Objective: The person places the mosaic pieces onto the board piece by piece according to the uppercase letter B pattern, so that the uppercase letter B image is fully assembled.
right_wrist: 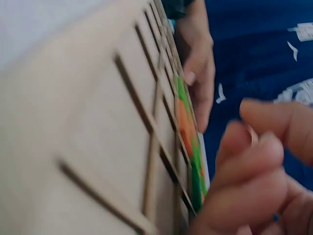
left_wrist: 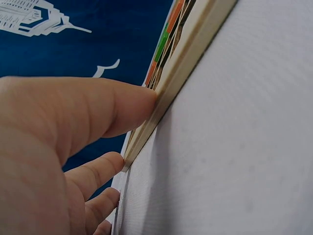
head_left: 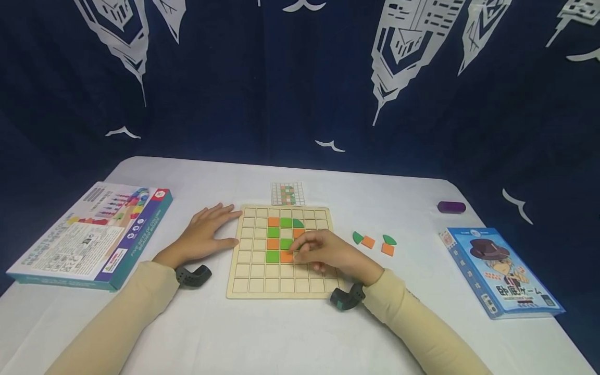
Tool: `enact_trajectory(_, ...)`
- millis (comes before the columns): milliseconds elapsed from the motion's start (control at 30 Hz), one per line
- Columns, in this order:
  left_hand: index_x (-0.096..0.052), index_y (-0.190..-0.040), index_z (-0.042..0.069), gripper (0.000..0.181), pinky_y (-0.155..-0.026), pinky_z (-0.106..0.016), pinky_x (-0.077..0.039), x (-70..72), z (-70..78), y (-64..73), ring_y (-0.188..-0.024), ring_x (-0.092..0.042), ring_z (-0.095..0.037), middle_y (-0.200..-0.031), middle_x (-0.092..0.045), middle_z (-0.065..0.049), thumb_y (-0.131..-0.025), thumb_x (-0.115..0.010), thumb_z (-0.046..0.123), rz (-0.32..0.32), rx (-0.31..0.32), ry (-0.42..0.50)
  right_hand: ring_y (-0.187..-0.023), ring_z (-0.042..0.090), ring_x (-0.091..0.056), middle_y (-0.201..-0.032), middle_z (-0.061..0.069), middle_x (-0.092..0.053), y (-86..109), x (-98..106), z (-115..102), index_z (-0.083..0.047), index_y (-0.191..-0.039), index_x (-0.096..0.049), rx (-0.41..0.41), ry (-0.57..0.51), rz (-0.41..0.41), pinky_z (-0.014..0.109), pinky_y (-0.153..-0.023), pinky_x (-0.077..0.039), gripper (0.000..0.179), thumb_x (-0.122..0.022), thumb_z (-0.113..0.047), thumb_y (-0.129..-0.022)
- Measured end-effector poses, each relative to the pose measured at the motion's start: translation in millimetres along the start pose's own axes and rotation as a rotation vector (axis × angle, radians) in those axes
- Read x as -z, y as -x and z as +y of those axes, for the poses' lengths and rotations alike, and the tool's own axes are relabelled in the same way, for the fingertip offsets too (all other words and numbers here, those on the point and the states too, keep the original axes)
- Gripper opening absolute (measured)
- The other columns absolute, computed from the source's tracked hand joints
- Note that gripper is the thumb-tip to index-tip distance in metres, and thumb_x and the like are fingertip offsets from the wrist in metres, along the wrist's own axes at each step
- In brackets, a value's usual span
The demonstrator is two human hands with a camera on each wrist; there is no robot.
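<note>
A square wooden grid board (head_left: 248, 286) lies on the white table, with orange and green square tiles and a dark green rounded piece (head_left: 298, 223) in its cells. My left hand (head_left: 202, 233) rests at the board's left edge, fingers spread; its thumb touches the side of the board in the left wrist view. My right hand (head_left: 328, 250) is over the middle of the board with curled fingers. Its fingertips are beside an orange tile (head_left: 286, 257) in the lower row. A thin pale edge shows between those fingers in the right wrist view; whether it is a piece or a nail is unclear.
Loose orange squares (head_left: 387, 249) and green rounded pieces (head_left: 389, 239) lie right of the board. A patterned card (head_left: 288, 194) lies behind it. A large box (head_left: 89, 234) stands left, a blue box (head_left: 503, 271) right, and a purple object (head_left: 451, 207) is at the back right.
</note>
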State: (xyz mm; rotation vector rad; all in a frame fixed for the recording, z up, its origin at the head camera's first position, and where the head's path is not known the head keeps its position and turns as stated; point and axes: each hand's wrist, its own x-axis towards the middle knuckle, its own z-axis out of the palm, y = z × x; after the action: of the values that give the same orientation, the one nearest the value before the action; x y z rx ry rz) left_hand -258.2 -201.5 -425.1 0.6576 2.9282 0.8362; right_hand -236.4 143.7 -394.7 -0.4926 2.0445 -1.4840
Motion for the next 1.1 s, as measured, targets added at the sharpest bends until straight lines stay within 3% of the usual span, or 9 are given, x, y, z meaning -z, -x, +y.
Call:
enact_trajectory(267,-0.049,-0.162,0.009,0.074,-0.131,-0.066,-0.005,-0.1,-1.6,0.8,-0.163,-0.018,-0.046,-0.173,-0.034,-0.022,-0.098,-0.073,0.037,0.002,-0.005,0.005,-0.061,0.011,-0.049,-0.086,0.001,-0.065,7.6,27,-5,0.012,-0.131,-0.064,0.083,-0.004,-0.042,0.022,-0.056,-0.043,0.033,-0.065,-0.002,-0.101)
enact_trajectory(533,-0.050,-0.162,0.008,0.074,-0.131,-0.067,-0.006,1.1,0.5,1.3,-0.163,-0.019,-0.047,-0.173,-0.035,-0.022,-0.098,-0.072,0.038,0.008,-0.012,0.009,-0.067,0.012,-0.054,-0.094,0.008,-0.069,17.7,63,-2,0.013,-0.133,-0.063,0.084,0.068,0.078,0.023,-0.060,-0.048,0.037,-0.066,-0.004,-0.100)
enact_trajectory(767,-0.051,-0.161,0.007,0.073,-0.131,-0.066,-0.006,3.0,4.4,2.3,-0.162,-0.021,-0.048,-0.172,-0.036,-0.023,-0.097,-0.072,0.037,0.014,-0.015,0.015,-0.062,0.012,-0.052,-0.089,0.007,-0.067,27.9,91,6,0.005,-0.135,-0.066,0.002,0.128,0.217,0.024,-0.048,-0.035,0.039,-0.072,-0.012,-0.101)
enact_trajectory(933,-0.051,-0.160,0.007,0.073,-0.131,-0.067,-0.006,2.8,5.1,2.6,-0.162,-0.021,-0.048,-0.172,-0.037,-0.023,-0.097,-0.072,0.036,0.016,-0.017,0.018,-0.062,0.013,-0.052,-0.083,0.006,-0.065,31.8,106,16,0.006,-0.136,-0.065,-0.024,0.149,0.241,0.026,-0.055,-0.044,0.040,-0.072,-0.013,-0.102)
enact_trajectory(1100,-0.052,-0.160,0.007,0.073,-0.130,-0.067,-0.007,2.4,4.7,2.8,-0.162,-0.022,-0.048,-0.171,-0.037,-0.023,-0.096,-0.072,0.037,0.018,-0.020,0.018,-0.056,0.010,-0.048,-0.071,0.002,-0.058,35.9,118,27,0.011,-0.135,-0.063,-0.030,0.122,0.225,0.022,-0.050,-0.039,0.038,-0.070,-0.010,-0.103)
